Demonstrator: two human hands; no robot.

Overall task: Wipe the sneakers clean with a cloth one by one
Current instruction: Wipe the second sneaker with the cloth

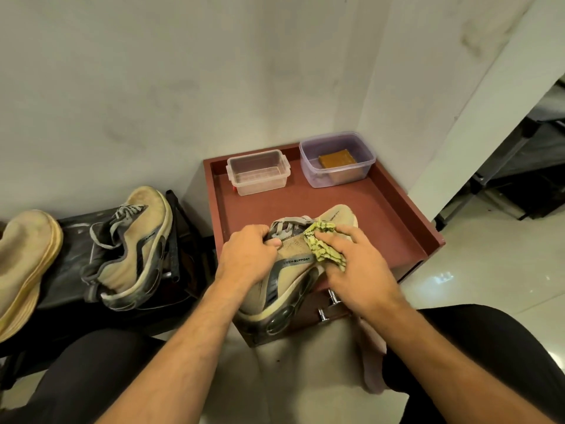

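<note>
A tan sneaker with grey laces and a dark sole lies on the front of a red tray-topped stand, heel toward me. My left hand grips it at the lace area. With its fingers over a yellow-green patterned cloth, my right hand presses that cloth against the sneaker's side near the toe. A second tan sneaker leans on a black rack to the left. Part of another pale shoe shows at the far left edge.
At the back of the tray stand a clear plastic box and a purple-tinted box holding a brown block. White walls close the corner behind. My dark-trousered legs frame the bottom. Glossy tiled floor and dark furniture lie to the right.
</note>
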